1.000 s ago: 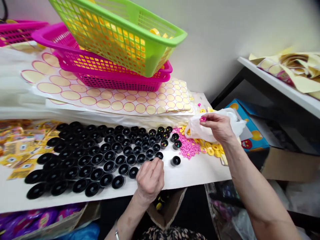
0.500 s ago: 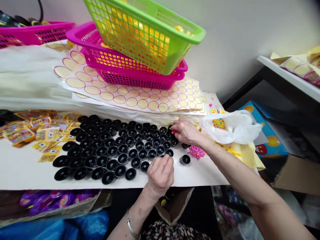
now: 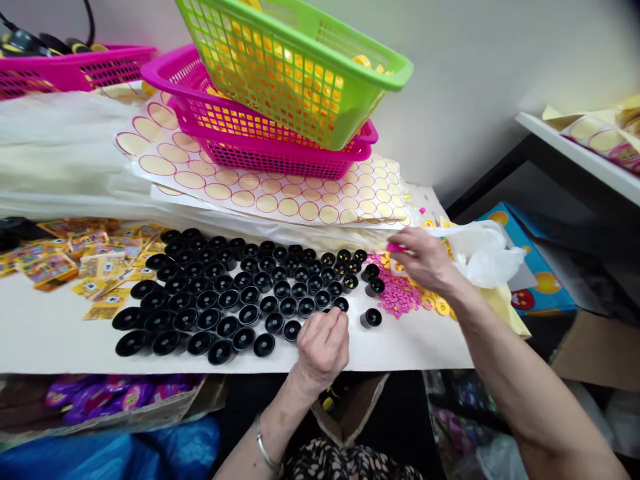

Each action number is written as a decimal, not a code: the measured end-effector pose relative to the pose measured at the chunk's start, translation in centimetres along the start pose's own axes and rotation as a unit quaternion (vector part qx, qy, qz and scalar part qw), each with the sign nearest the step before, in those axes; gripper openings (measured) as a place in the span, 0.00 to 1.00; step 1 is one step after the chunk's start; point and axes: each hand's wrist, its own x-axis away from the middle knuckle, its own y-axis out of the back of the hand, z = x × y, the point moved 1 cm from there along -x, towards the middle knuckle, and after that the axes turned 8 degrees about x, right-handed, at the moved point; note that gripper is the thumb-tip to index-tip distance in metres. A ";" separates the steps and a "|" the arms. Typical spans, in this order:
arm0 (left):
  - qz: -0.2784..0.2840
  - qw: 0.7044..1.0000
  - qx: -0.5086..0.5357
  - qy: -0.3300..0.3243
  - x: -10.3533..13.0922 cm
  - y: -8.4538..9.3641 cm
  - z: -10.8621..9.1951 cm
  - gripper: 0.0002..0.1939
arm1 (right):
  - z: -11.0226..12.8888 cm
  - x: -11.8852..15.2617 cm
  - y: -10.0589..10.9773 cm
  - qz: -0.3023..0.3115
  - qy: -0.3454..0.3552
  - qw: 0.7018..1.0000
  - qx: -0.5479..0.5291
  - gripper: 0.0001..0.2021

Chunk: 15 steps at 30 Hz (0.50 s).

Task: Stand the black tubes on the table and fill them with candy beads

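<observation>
Right fingers (image 3: pixel 409 241) pinch something pink (image 3: pixel 395 247) near cups (image 3: pixel 344 256) of colored specks (image 3: pixel 345 257).

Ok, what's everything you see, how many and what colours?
Table: one, white, centre
Upper basket: one, green, back centre
Other baskets: at least two, pink, back
Sticker sheets: several, white and cream, under baskets
Plastic bag: one, white, right
Plastic cups: dozens, black, tabletop
Small pieces: many, pink, right of cups
Rings: many, yellow, beside pieces
Packets: many, orange-yellow, table's left
Printed box: one, blue, right
Packages: several, purple, below table, left
Cardboard boxes: some, brown, below
Shelf: one, white, upper right
Bracelet: one, silver, left wrist
Left hand: one, fist beside cups
Right hand: one, over pieces, pink blur at fingers
</observation>
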 end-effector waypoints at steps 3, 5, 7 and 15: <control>0.006 1.000 0.005 0.001 0.0 0.0 0.0 0.17 | -6.5 3.0 0.5 -0.045 -0.218 0.975 0.025 0.11; 0.010 1.000 0.008 0.001 0.0 0.0 0.1 0.18 | -10.0 4.3 0.0 0.028 -0.337 0.933 0.124 0.11; 0.015 1.000 0.007 0.001 0.0 -0.1 0.1 0.18 | -12.1 4.5 -0.9 0.112 -0.389 0.899 0.167 0.12; 0.017 1.000 0.002 -0.001 0.0 0.0 0.1 0.18 | -13.2 1.4 -4.2 0.119 -0.322 0.939 -0.002 0.08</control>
